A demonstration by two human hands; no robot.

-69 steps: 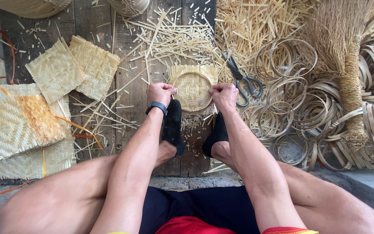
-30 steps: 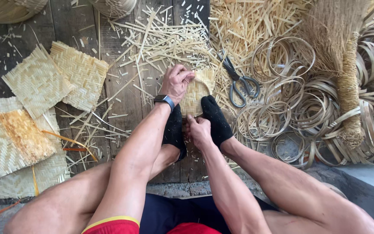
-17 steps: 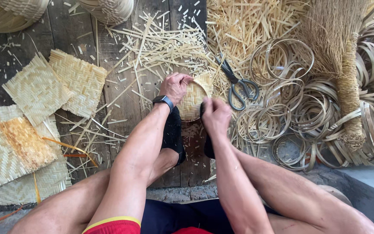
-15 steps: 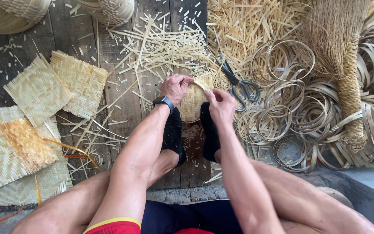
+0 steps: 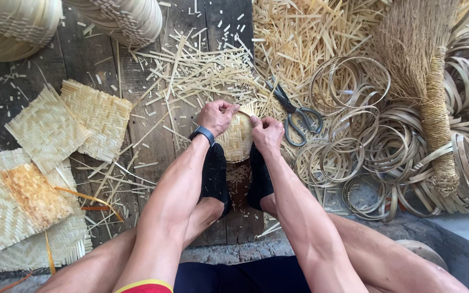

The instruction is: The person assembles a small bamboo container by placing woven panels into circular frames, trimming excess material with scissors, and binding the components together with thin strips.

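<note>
Both the left hand (image 5: pixel 216 116) and right hand (image 5: pixel 267 133) are clenching the small woven basket (image 5: pixel 235 138) at ten and two o'clock, propped above the black shoes (image 5: pixel 214 177). It is looking light, springy and easily bent, so gripping its rim seems best.

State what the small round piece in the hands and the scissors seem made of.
Round woven piece: pale split bamboo or similar cane, going by its flat, matte, interlaced strips. Scissors: dark metal, dull grey, apparently bare loop handles.
</note>
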